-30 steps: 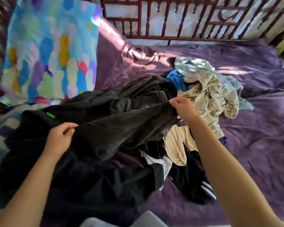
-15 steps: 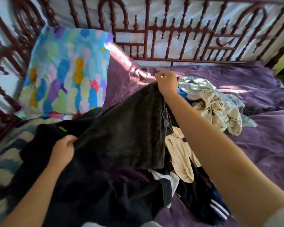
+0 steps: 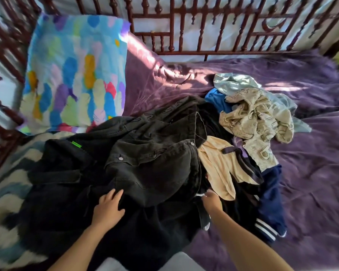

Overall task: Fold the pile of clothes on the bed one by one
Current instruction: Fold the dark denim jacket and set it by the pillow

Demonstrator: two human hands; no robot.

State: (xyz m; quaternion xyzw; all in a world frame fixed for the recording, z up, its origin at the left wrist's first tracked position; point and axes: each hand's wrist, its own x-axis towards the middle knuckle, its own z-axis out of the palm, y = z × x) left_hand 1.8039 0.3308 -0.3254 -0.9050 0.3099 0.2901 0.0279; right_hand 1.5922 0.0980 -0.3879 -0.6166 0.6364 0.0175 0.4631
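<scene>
The pile of clothes (image 3: 213, 145) lies heaped in the middle of the bed (image 3: 311, 173), with crumpled black denim jeans (image 3: 155, 163) on its near left side, a cream garment (image 3: 217, 169) and a beige printed one (image 3: 256, 118) to their right, and a navy striped-cuff jacket (image 3: 270, 208) at the edge. The left hand (image 3: 108, 208) rests on the jeans, its grip apart with fingers spread over the denim. The right hand (image 3: 211, 200) reaches into the clothes beside the cream garment; its fingertips are buried, so I cannot tell its grip.
</scene>
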